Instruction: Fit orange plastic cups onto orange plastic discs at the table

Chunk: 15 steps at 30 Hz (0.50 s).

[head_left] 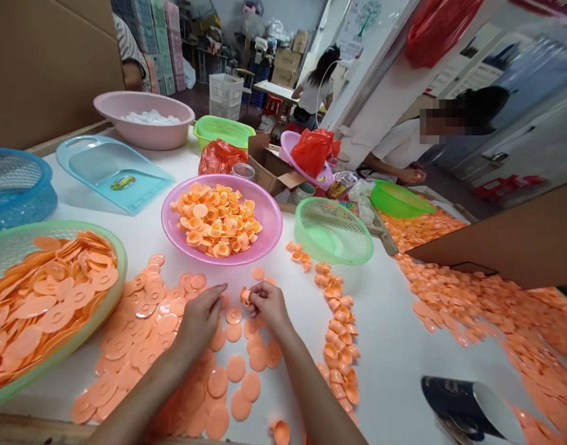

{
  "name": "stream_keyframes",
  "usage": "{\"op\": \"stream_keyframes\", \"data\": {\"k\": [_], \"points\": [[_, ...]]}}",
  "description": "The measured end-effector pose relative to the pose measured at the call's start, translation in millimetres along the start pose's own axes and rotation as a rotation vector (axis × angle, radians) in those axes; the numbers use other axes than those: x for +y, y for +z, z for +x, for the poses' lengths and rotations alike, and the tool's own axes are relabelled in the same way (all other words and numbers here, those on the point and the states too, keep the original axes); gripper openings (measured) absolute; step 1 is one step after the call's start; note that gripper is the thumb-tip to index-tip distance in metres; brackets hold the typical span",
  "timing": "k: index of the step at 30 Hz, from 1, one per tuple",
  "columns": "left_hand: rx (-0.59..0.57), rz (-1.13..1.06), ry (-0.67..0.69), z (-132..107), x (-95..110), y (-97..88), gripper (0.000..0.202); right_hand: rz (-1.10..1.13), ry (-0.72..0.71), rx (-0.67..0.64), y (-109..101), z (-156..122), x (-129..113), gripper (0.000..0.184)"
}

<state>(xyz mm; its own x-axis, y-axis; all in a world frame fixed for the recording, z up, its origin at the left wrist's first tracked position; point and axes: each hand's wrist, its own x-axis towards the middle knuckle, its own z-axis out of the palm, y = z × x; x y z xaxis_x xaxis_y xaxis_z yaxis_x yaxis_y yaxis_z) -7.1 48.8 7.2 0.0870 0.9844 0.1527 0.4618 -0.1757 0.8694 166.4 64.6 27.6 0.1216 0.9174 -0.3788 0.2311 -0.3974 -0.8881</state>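
My right hand (269, 303) pinches a small orange plastic cup-shaped piece (245, 296) between thumb and fingertips, above the white table. Just left of it, my left hand (202, 316) has its thumb and fingers closed at the edge of an orange plastic disc (225, 301); its grip is partly hidden. Flat orange discs (144, 309) lie spread under and around both forearms, many with a raised ring. A curving row of joined orange cup pieces (341, 337) runs along the right of my right arm. Beyond my hands, a pink basin (269, 238) holds a heap of loose orange cup pieces (216, 216).
A green basket (119, 247) piled with discs stands at left, near a blue scoop (139, 191). A green basket (334, 232) sits behind the row. A dark mug (450, 402) lies at lower right, near a large orange pile (487, 309). A co-worker (399, 148) sits beyond.
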Motion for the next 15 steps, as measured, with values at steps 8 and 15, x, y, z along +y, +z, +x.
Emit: {"op": "stream_keyframes", "data": {"k": [8, 15], "points": [[-0.116, -0.474, -0.318, -13, 58, 4.3, 0.037, 0.313, -0.098, -0.045, -5, -35, 0, 0.02], [0.172, -0.337, -0.335, 34, 70, -15.6, 0.048, -0.012, -0.275, 0.106, -37, 3, -14, 0.023]]}}
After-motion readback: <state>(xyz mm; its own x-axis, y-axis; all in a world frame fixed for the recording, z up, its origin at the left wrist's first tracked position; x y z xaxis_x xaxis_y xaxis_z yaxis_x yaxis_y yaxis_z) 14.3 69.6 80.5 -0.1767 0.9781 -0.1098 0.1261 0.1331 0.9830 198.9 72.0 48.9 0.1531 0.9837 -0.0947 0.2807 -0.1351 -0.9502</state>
